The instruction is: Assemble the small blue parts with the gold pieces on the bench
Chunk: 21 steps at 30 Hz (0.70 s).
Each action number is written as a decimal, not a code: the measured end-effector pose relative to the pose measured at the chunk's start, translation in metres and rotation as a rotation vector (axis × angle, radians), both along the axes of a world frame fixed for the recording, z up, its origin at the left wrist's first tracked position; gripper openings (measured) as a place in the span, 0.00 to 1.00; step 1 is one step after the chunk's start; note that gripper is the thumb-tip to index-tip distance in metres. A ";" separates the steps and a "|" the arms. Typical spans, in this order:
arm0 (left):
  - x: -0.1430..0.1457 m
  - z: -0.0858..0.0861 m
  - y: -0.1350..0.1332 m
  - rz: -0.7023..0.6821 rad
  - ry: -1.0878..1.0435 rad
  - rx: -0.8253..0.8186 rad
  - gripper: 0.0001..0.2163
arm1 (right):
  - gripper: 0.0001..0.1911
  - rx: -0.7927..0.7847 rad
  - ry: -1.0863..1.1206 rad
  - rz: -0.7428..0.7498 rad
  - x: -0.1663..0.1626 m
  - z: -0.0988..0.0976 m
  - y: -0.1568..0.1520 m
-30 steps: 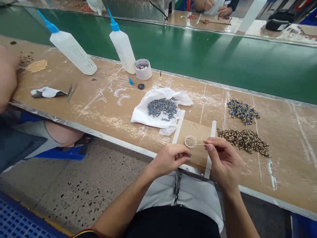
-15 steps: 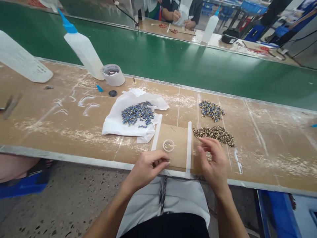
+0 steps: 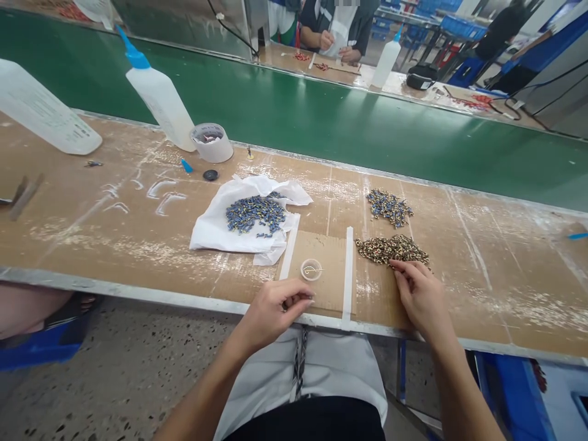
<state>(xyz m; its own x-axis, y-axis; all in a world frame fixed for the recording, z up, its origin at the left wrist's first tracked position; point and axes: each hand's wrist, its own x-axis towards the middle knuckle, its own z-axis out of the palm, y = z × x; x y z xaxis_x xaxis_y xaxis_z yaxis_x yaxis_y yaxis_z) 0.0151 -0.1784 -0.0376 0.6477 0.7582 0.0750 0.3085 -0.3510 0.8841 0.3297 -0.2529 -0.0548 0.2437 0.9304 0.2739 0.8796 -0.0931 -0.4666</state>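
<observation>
My left hand (image 3: 282, 303) is closed in a pinch at the front of a cardboard pad (image 3: 326, 288); whatever its fingertips hold is too small to make out. Just beyond it on the pad sits a small round clear dish (image 3: 311, 270) with a thin bent wire across it. My right hand (image 3: 420, 294) has thumb and forefinger close together at the near edge of a pile of small brown and gold pieces (image 3: 390, 248). Whether a piece is between those fingertips cannot be seen. Behind lies a smaller pile of blue and gold pieces (image 3: 389, 207).
Blue pieces (image 3: 255, 214) lie heaped on white paper (image 3: 206, 229). Further left are a tape roll (image 3: 214, 147), a black cap (image 3: 210, 175) and white bottles (image 3: 160, 101). A green belt (image 3: 294, 101) runs behind the table; a person's hands (image 3: 351, 54) are beyond it.
My right hand has moved right, from beside the pad to the near edge of the brown and gold pile, and its fingers have drawn closer together. My left hand stays in place.
</observation>
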 end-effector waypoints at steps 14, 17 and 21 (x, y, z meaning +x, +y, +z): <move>0.005 0.011 -0.007 -0.056 -0.040 0.020 0.05 | 0.12 0.142 -0.096 0.034 0.002 -0.002 0.000; 0.010 0.013 -0.010 -0.037 -0.048 0.040 0.05 | 0.12 0.164 0.012 0.011 -0.013 0.003 -0.006; 0.020 0.010 -0.012 -0.025 -0.054 0.091 0.06 | 0.10 0.084 0.477 -0.054 -0.056 0.014 -0.021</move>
